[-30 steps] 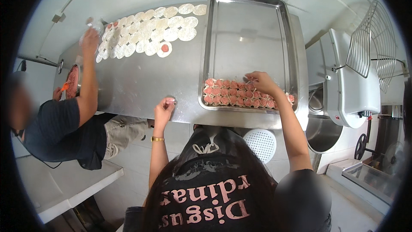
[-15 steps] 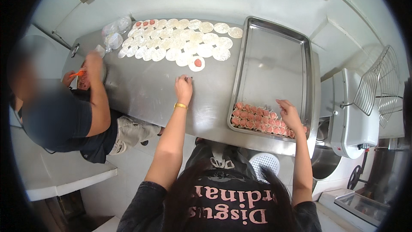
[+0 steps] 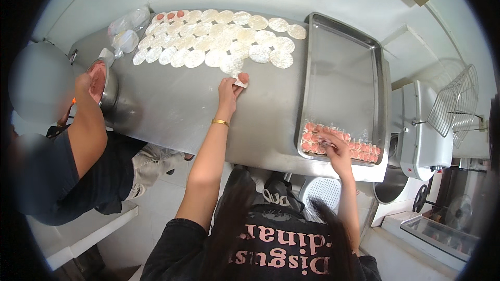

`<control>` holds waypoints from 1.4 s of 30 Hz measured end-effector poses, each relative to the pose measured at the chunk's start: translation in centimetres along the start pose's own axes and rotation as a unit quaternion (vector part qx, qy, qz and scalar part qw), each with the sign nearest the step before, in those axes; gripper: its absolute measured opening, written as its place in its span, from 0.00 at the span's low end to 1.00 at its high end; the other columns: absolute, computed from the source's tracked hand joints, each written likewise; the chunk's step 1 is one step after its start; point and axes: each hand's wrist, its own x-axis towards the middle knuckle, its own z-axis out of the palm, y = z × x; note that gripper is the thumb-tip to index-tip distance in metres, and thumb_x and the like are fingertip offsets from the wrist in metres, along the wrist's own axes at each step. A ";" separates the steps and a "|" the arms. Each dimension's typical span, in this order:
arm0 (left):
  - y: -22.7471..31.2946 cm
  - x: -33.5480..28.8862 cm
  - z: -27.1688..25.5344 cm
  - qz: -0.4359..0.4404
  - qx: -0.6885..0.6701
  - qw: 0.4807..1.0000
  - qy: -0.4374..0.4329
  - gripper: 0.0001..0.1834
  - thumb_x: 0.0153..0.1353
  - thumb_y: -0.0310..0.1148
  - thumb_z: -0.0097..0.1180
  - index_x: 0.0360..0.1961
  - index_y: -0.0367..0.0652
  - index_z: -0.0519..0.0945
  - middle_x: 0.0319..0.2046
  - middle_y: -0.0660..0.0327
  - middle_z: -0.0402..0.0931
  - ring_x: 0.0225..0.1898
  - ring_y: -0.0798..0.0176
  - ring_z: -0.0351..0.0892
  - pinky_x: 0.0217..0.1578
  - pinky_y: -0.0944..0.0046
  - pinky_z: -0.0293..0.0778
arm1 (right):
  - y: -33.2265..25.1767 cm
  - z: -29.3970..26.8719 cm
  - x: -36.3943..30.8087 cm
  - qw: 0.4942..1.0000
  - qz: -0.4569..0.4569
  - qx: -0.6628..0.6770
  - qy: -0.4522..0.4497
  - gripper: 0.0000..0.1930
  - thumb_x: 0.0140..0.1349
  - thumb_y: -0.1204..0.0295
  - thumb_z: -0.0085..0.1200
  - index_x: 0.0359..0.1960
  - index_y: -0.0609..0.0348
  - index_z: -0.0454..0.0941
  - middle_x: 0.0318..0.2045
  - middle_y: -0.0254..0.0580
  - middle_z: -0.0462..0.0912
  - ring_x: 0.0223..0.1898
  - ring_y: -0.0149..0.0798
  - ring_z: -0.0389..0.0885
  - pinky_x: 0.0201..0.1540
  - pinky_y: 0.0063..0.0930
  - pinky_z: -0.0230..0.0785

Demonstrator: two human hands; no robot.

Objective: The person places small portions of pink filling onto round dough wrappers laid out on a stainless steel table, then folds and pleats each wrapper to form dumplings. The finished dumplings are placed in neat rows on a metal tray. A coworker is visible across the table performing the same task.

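Note:
My left hand (image 3: 229,94) is closed on the edge of a dumpling wrapper (image 3: 239,84) with a lump of pink meat filling on it. Just beyond lie rows of pale round wrappers (image 3: 208,44), spread over the steel table; a few at the far left carry filling. Over the near end of a deep metal tray (image 3: 307,83), my right hand (image 3: 337,151) has its fingers stretched out and slightly apart. Beneath and beside it stand packed rows of filled dumplings (image 3: 367,151). Whether the fingertips touch a dumpling is hard to tell.
A co-worker (image 3: 78,161) at the left reaches into a metal bowl (image 3: 108,93) of pink filling. Plastic bags (image 3: 125,36) lie by the wall. A white machine (image 3: 419,130) and wire rack (image 3: 458,106) stand right; a perforated white stool (image 3: 325,190) is below the table edge.
My left hand has moved up to the filled wrapper and taken hold of its edge. My right hand has come down and left over the dumplings. The co-worker's arm has lowered into the bowl.

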 end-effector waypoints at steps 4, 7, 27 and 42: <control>0.2 -4.3 -2.2 -0.094 -0.137 0.982 -0.095 0.13 0.59 0.30 0.45 0.43 0.34 0.72 0.45 0.54 0.76 0.48 0.59 0.78 0.48 0.62 0.77 | 0.3 9.6 3.3 0.976 0.089 0.191 -0.057 0.13 0.65 0.75 0.48 0.50 0.65 0.75 0.48 0.43 0.79 0.49 0.34 0.77 0.51 0.26 0.70; 0.0 -9.1 -2.8 -0.136 -0.139 0.974 -0.118 0.13 0.60 0.29 0.42 0.43 0.37 0.72 0.45 0.56 0.76 0.48 0.62 0.78 0.49 0.63 0.76 | 0.4 14.8 5.5 0.886 0.179 0.426 -0.031 0.11 0.65 0.73 0.49 0.47 0.64 0.76 0.41 0.40 0.79 0.45 0.34 0.78 0.48 0.28 0.72; -1.9 -15.1 -4.8 0.087 0.453 0.878 -0.126 0.16 0.58 0.19 0.50 0.49 0.35 0.74 0.42 0.53 0.80 0.45 0.65 0.79 0.44 0.64 0.76 | 5.7 18.7 2.6 0.939 0.234 0.246 0.061 0.07 0.65 0.74 0.50 0.38 0.67 0.75 0.32 0.39 0.81 0.34 0.32 0.81 0.40 0.22 0.75; -2.8 -16.1 -6.3 0.001 0.324 0.931 -0.168 0.13 0.60 0.19 0.53 0.46 0.32 0.78 0.41 0.57 0.80 0.41 0.68 0.79 0.46 0.69 0.74 | 4.9 18.4 1.3 0.954 0.146 0.260 0.018 0.10 0.57 0.81 0.56 0.42 0.66 0.79 0.35 0.37 0.83 0.40 0.28 0.80 0.46 0.20 0.70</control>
